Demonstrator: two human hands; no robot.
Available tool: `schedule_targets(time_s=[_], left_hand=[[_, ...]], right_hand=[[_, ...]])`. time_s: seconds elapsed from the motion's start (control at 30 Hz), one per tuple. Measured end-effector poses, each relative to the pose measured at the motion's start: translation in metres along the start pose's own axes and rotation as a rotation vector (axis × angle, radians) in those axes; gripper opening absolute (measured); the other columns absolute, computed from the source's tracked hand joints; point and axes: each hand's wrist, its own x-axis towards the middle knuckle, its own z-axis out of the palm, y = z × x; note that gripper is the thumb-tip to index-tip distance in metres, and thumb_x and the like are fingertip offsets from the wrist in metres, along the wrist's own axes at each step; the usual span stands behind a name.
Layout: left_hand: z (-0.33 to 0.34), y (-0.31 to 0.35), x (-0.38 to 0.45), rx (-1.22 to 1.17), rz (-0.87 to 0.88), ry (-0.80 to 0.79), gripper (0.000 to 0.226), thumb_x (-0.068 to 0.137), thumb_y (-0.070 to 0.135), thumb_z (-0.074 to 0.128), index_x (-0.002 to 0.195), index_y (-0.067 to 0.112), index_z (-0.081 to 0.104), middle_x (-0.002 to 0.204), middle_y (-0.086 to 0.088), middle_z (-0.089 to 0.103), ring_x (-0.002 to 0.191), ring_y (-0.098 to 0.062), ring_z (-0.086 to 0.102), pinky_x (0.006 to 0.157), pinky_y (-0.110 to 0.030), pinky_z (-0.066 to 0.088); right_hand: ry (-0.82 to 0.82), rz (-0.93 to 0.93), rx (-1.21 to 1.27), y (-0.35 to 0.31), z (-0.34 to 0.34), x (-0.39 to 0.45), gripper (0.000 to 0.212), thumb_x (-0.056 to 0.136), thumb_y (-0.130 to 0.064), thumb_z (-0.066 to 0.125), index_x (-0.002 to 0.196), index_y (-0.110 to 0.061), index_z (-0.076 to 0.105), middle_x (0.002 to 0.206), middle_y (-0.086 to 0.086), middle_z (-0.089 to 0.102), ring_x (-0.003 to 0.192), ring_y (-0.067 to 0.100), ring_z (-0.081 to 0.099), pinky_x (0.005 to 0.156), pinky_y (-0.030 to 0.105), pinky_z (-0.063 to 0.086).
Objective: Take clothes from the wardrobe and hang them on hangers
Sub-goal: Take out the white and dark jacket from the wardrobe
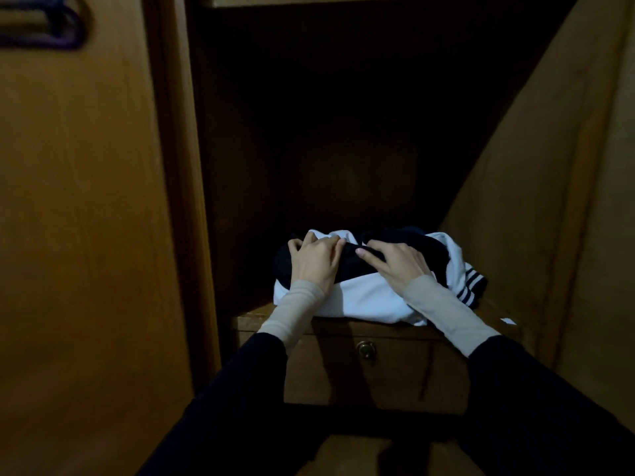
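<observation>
Wardrobe compartment (pixel 309 149): dark wooden recess, open at the front. Contents, as we find them: one bundle of clothes (pixel 364 297), white fabric with a dark navy piece across the top and a navy-and-white striped cuff (pixel 472 286) at its right end. The bundle lies on the wooden ledge (pixel 494 312) above a drawer (pixel 395 372) with a round brass knob (pixel 366 349).

Our left hand (pixel 314 261) rests on the bundle's left top, fingers curled into the fabric. Our right hand (pixel 398 262) lies on the dark piece, fingers bent and gathering cloth.

Purple hangers (pixel 58 36) hang blurred against the left door (pixel 86 235).
</observation>
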Motion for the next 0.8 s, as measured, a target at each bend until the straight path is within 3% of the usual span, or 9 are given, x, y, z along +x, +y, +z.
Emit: schedule_targets(time_s=[0.23, 0.33, 0.43, 0.5, 0.6, 0.67, 0.73, 0.8], left_hand=[[-0.036, 0.002, -0.032, -0.023, 0.037, 0.04, 0.034, 0.1, 0.032, 0.028, 0.103, 0.021, 0.06, 0.086, -0.006, 0.063, 0.102, -0.023, 0.047, 0.083, -0.034, 0.019], [-0.046, 0.001, -0.043, -0.026, 0.061, 0.046, 0.035, 0.1, 0.032, 0.028, 0.101, 0.018, 0.06, 0.085, -0.006, 0.063, 0.101, -0.024, 0.048, 0.084, -0.035, 0.022], [-0.046, 0.0, -0.052, 0.027, 0.091, 0.02, 0.054, 0.093, 0.042, 0.013, 0.102, 0.015, 0.059, 0.093, -0.006, 0.062, 0.102, -0.027, 0.048, 0.085, -0.039, 0.026], [-0.043, 0.001, -0.057, 0.042, 0.089, -0.004, 0.062, 0.087, 0.044, 0.008, 0.103, 0.013, 0.059, 0.099, -0.009, 0.059, 0.104, -0.03, 0.048, 0.086, -0.042, 0.03], [-0.038, 0.002, -0.059, 0.074, 0.078, 0.006, 0.052, 0.088, 0.041, 0.019, 0.102, 0.013, 0.06, 0.106, -0.012, 0.059, 0.102, -0.032, 0.053, 0.086, -0.045, 0.039], [-0.038, 0.002, -0.056, 0.072, 0.08, 0.032, 0.047, 0.088, 0.039, 0.024, 0.106, 0.014, 0.06, 0.114, -0.011, 0.06, 0.107, -0.032, 0.056, 0.09, -0.047, 0.042], [-0.038, 0.002, -0.052, 0.074, 0.106, -0.031, 0.056, 0.089, 0.043, 0.015, 0.127, 0.019, 0.048, 0.14, -0.008, 0.043, 0.133, -0.027, 0.037, 0.109, -0.051, 0.024], [-0.034, -0.002, -0.046, 0.058, 0.098, -0.117, 0.066, 0.087, 0.049, 0.003, 0.143, 0.024, 0.028, 0.154, -0.003, 0.02, 0.145, -0.022, 0.01, 0.116, -0.049, 0.001]], right_hand=[[0.051, 0.008, 0.046, -0.031, -0.021, -0.038, 0.047, 0.091, -0.052, 0.041, 0.122, -0.02, 0.057, 0.117, 0.01, 0.065, 0.111, 0.03, 0.057, 0.088, 0.038, 0.045], [0.061, -0.009, 0.003, -0.04, -0.026, -0.052, 0.041, 0.092, -0.049, 0.042, 0.115, -0.019, 0.059, 0.109, 0.009, 0.066, 0.105, 0.029, 0.059, 0.081, 0.037, 0.045], [0.056, -0.039, -0.02, -0.04, -0.019, -0.062, 0.037, 0.093, -0.046, 0.042, 0.11, -0.016, 0.055, 0.106, 0.007, 0.062, 0.101, 0.026, 0.058, 0.078, 0.037, 0.044], [0.059, -0.031, -0.036, -0.037, -0.011, -0.066, 0.037, 0.093, -0.045, 0.043, 0.114, -0.016, 0.051, 0.109, 0.007, 0.057, 0.105, 0.026, 0.054, 0.082, 0.038, 0.042], [0.107, -0.005, -0.063, -0.035, -0.002, -0.068, 0.042, 0.092, -0.047, 0.041, 0.123, -0.018, 0.047, 0.121, 0.005, 0.051, 0.113, 0.024, 0.046, 0.091, 0.037, 0.038], [0.114, 0.02, -0.088, -0.036, 0.0, -0.067, 0.057, 0.088, -0.057, 0.027, 0.13, -0.022, 0.043, 0.133, 0.001, 0.044, 0.121, 0.022, 0.039, 0.097, 0.039, 0.033], [0.118, 0.04, -0.105, -0.035, 0.002, -0.064, 0.072, 0.08, -0.063, 0.013, 0.135, -0.025, 0.037, 0.145, 0.0, 0.034, 0.133, 0.02, 0.028, 0.106, 0.043, 0.026], [0.112, 0.067, -0.095, -0.033, 0.003, -0.058, 0.073, 0.082, -0.065, 0.012, 0.14, -0.027, 0.031, 0.153, 0.003, 0.022, 0.142, 0.023, 0.014, 0.115, 0.047, 0.015]])
